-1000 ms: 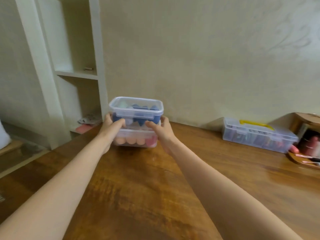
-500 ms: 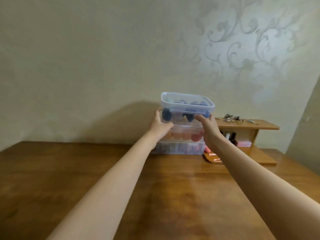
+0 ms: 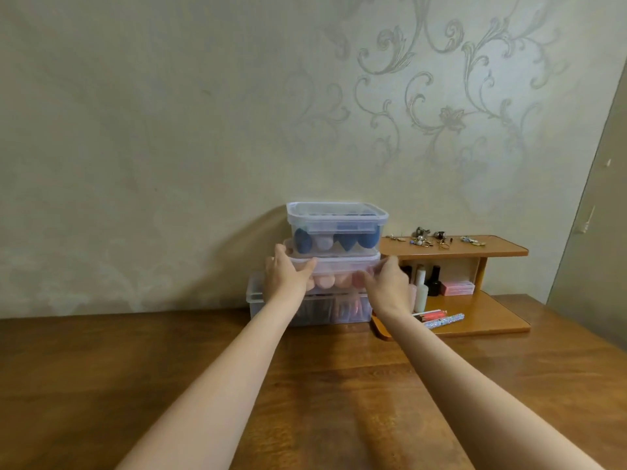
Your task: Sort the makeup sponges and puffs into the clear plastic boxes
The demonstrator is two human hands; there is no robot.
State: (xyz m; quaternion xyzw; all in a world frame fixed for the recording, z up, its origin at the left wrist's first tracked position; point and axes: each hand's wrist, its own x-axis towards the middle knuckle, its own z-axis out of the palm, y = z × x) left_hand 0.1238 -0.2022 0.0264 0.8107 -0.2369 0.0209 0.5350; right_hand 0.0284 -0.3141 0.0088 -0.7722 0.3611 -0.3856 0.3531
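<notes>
Gripping the middle box from both sides, left hand and right hand clasp it; blue-sponge box sits above, long box beneath.

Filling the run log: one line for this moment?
stage: stacking | left hand, right hand: grip middle box | top box: lidded, blue sponges | base: long box

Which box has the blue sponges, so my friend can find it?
Look against the wall at the back of the wooden table, left of the small wooden shelf. Three clear boxes are stacked there. It is the top box; the middle box holds pink ones.
</notes>
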